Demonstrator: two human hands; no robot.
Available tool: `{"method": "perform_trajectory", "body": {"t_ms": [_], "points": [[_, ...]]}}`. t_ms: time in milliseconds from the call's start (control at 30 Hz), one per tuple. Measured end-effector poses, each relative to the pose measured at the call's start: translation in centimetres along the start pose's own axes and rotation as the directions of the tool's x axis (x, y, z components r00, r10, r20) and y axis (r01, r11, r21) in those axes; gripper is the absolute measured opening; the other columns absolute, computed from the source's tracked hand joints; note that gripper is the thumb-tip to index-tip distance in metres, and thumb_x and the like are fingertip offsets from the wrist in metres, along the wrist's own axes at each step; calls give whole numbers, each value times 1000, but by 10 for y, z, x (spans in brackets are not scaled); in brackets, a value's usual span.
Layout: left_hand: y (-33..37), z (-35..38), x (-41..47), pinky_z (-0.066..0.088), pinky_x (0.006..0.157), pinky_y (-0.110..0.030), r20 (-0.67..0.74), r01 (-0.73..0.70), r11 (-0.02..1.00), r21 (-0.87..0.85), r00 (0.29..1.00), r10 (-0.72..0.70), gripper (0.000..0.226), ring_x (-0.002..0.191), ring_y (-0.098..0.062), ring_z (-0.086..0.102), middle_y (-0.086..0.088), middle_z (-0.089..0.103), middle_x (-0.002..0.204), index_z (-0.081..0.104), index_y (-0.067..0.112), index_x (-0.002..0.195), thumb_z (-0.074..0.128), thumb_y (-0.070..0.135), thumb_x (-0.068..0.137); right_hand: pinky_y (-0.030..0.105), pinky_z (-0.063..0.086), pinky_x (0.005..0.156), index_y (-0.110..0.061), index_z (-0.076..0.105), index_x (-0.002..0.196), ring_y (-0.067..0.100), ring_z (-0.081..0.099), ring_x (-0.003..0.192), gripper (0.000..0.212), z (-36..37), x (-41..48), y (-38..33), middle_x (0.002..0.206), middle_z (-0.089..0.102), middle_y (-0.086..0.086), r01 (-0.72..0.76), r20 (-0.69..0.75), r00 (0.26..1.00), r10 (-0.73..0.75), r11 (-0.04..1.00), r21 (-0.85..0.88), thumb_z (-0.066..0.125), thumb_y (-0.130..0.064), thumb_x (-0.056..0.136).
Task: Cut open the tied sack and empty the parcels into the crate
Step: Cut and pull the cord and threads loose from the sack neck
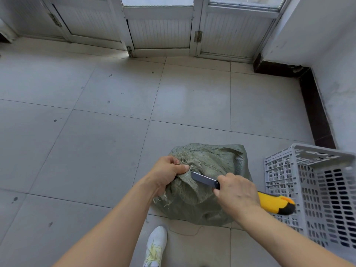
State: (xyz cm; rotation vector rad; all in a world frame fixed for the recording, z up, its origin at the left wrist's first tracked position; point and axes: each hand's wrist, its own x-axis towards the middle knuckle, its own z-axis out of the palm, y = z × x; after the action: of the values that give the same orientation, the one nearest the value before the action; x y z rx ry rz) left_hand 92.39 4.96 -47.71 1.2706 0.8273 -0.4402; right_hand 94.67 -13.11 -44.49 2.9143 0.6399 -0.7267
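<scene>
Nearest the camera, a white shoe [156,245] is planted on the tiled floor [92,135], just short of a woven green sack [202,207] that sits bulging on the tiles. The sack's gathered neck [194,167] is clenched in the left hand [165,173], with fingers and thumb curled tight round the bunched cloth. The right hand [236,191] is wrapped round a yellow-and-black utility knife [275,204]. Its extended blade [204,179] is laid against the cloth just below the neck, with the tip close to the left thumb.

The tie itself cannot be made out among the folds. No parcels are seen; they are presumed to be inside the sack, which is not yet opened.

Just beside the sack, on the right, a grey perforated plastic crate [279,170] is set. Farther off, a dark skirting board [316,116] and pale panelled doors [159,31] are seen.

Several risks are judged from here:
- Because the edge is aimed toward the gripping hand, the thumb could be cut if the blade slipped or the cloth gave way suddenly.
- A blade run out this far could be snapped by sideways force.
- If the blade were pushed too deep, the parcels beneath could be slashed.
- Once the neck is freed, the load could slump and be spilled onto the tiles instead of into the crate.
</scene>
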Motion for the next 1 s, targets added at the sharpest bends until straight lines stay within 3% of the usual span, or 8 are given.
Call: {"method": "perform_trajectory", "body": {"t_ms": [133, 267, 433, 533, 667, 767, 900, 1000], "points": [[4, 2, -1, 34, 36, -15, -16, -32, 999, -18, 999, 32, 37, 31, -7, 41, 6, 44, 41, 36, 15, 66, 66, 4, 86, 32, 42, 68, -19, 57, 74, 31, 60, 88, 27, 6, 2, -11, 90, 65, 6, -188, 146, 978, 147, 927, 325, 47, -38, 89], [6, 1, 2, 36, 44, -21, -40, -34, 999, -21, 999, 33, 35, 41, -13, 41, -1, 44, 53, 39, 15, 67, 67, 6, 85, 31, 30, 52, -13, 39, 50, 25, 44, 63, 42, 12, 8, -17, 55, 46, 2, -312, 312, 939, 143, 736, 601, 52, -30, 87], [9, 2, -4, 45, 48, -24, 13, -54, 998, -28, 998, 54, 18, 46, -17, 49, -6, 55, 61, 54, 11, 75, 62, -1, 87, 32, 41, 67, -20, 53, 75, 30, 60, 92, 22, 5, 7, -8, 93, 65, 5, -156, 30, 988, 153, 948, 279, 46, -35, 90], [10, 4, -5, 44, 59, -29, 25, -80, 997, -21, 996, 80, 20, 59, -20, 49, -8, 55, 68, 66, 10, 82, 54, -3, 90, 31, 37, 67, -21, 57, 90, 25, 59, 95, 22, 0, 12, -2, 101, 61, 2, -62, -86, 993, 77, 985, 160, 43, -37, 93], [15, 3, -8, 49, 78, -39, 140, -29, 998, -58, 989, 36, 19, 74, -25, 56, -10, 60, 79, 70, 7, 96, 60, -1, 81, 29, 35, 65, -18, 58, 99, 21, 56, 92, 28, 0, 14, 2, 101, 58, 1, -31, -172, 984, 48, 995, 100, 39, -39, 96], [16, 1, -9, 56, 72, -35, 202, 31, 996, -89, 979, -12, 28, 66, -24, 61, -15, 63, 81, 66, 3, 105, 54, -12, 85, 28, 33, 61, -18, 59, 94, 22, 58, 86, 24, 5, 15, 4, 94, 60, 1, -13, -246, 969, 20, 999, 29, 48, -39, 93], [15, 1, -7, 58, 64, -29, 217, 76, 990, -117, 975, -50, 29, 65, -23, 62, -16, 64, 80, 64, -1, 108, 55, -14, 84, 25, 30, 42, -12, 56, 55, 27, 51, 43, 38, 11, 17, 6, 53, 52, 6, 37, -319, 947, -31, 999, 15, 91, -25, 48], [11, 0, -3, 58, 64, -29, 214, 103, 985, -141, 974, -72, 35, 62, -20, 63, -16, 64, 77, 58, -6, 118, 56, -14, 84, 29, 35, 49, -13, 60, 67, 28, 58, 59, 28, 4, 17, 1, 68, 59, 6, 5, -283, 959, 1, 1000, 20, 80, -31, 67]]}}
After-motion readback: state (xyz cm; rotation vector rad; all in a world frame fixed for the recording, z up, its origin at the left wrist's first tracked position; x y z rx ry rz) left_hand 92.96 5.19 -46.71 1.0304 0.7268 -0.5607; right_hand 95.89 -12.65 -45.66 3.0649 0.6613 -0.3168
